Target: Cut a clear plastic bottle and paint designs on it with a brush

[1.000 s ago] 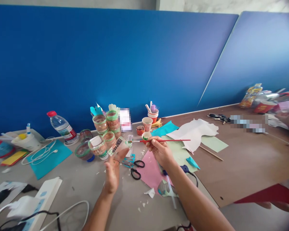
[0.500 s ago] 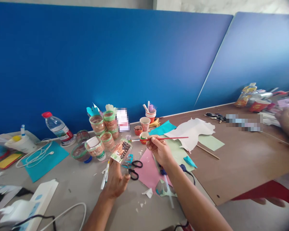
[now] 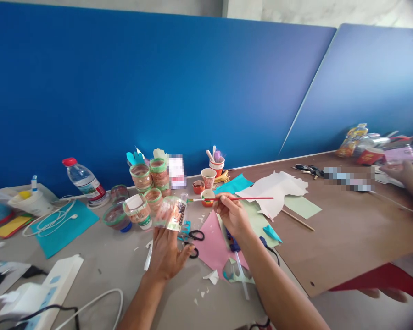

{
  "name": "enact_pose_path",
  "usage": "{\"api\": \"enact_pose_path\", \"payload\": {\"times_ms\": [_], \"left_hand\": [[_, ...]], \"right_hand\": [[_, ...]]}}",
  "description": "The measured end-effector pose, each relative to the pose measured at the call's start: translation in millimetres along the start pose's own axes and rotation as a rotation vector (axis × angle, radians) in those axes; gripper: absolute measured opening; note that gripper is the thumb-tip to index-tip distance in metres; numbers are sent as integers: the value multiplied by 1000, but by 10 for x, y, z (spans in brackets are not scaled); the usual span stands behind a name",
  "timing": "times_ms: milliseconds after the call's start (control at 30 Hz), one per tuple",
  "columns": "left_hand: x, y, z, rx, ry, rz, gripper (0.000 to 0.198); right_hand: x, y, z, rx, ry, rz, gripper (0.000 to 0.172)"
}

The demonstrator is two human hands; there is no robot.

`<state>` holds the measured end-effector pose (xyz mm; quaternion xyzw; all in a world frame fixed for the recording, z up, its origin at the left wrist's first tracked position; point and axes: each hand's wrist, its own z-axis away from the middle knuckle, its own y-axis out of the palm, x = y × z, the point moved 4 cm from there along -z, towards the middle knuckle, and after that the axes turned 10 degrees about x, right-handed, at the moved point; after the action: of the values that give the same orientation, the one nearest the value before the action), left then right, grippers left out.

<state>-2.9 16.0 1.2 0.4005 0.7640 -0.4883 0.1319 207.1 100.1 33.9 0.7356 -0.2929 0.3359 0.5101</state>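
Observation:
My left hand [image 3: 168,254] holds a clear plastic cup [image 3: 172,213] with a printed label. Its fingers reach into or behind the cup, and the thumb sticks out to the right. My right hand [image 3: 232,214] is closed around a thin paintbrush [image 3: 258,198] with a red handle. The bristles point left, close to the cup's right edge; whether they touch it I cannot tell. Just behind the brush stands a small paper cup [image 3: 207,201] with green paint inside. Black-handled scissors [image 3: 196,235] lie partly behind my left thumb.
Several green-rimmed cups [image 3: 140,176] and a water bottle [image 3: 86,181] stand at the left back. Pink paper [image 3: 211,243], white paper [image 3: 275,190] and a glue gun [image 3: 232,242] lie to the right. A power strip [image 3: 60,279] is front left. Another person's hand [image 3: 397,173] is far right.
My left hand has turned the plastic cup, so more of its clear side shows. The brush in my right hand has shifted slightly right. The other person's hand has moved left.

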Motion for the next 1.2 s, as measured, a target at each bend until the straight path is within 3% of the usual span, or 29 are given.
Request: {"api": "enact_pose_path", "payload": {"times_ms": [233,367,567,700,800,967,1200], "left_hand": [[-102,74,-44,113,92,-90,73],[-120,89,-50,106,121,-90,73],[-188,88,-30,134,190,-554,71],[-232,87,-34,122,223,-713,76],[-235,94,-43,125,236,-725,79],[-207,92,-52,131,217,-712,81],[-220,72,-72,148,199,-633,76]], "right_hand": [[10,60,14,37,20,-28,15],[13,71,14,33,23,-17,17],[39,-8,-5,-41,28,39,17],[22,-51,-19,-61,13,-23,15],[-7,-42,-23,-30,32,-13,16],[6,-117,-31,-99,-13,-22,12],[-12,-84,-33,-40,-15,-114,8]]}}
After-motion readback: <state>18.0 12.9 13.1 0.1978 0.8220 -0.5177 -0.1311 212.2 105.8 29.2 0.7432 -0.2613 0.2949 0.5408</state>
